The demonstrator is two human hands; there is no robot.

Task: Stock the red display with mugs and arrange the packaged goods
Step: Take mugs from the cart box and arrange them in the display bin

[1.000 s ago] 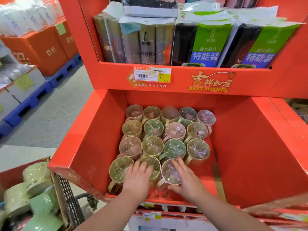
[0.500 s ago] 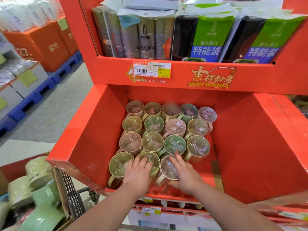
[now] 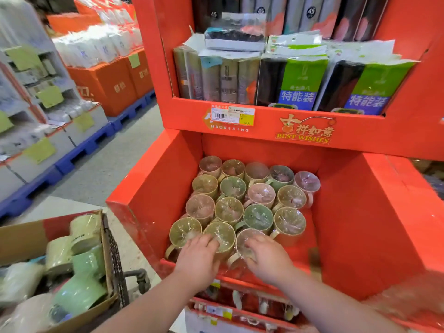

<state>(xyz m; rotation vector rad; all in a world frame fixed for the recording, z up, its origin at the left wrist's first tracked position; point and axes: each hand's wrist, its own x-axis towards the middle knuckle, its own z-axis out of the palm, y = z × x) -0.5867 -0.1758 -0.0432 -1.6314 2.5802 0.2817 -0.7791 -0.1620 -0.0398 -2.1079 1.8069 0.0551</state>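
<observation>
So, both of my hands are down in the bottom bin of the red display (image 3: 149, 188) right now. My left hand (image 3: 197, 260) has its fingers (image 3: 210, 245) draped over the film-wrapped top of the yellow mug (image 3: 222, 233) in the middle of the front row. My right hand (image 3: 266, 258) is on the pink mug (image 3: 245, 239) touching it on the right. Both hands are pretty blurred, so I honestly can't tell if the fingers are gripping or just lying on the wrap.

Just left of my left fingers sits the corner mug (image 3: 185, 230), with its handle pointing back toward me. Past my fingertips the other mugs (image 3: 252, 195) stand upright, rim to rim in rows, all the way to the bin's back wall.

Well above the fingers, the upper shelf holds the packaged goods (image 3: 298, 80) standing on end, with a price label (image 3: 233, 115) stuck on the front lip. Off to the left of my left hand, a cardboard box (image 3: 21, 236) in the shopping cart (image 3: 115, 260) has more wrapped mugs (image 3: 89, 263), green and cream, lying jumbled.
</observation>
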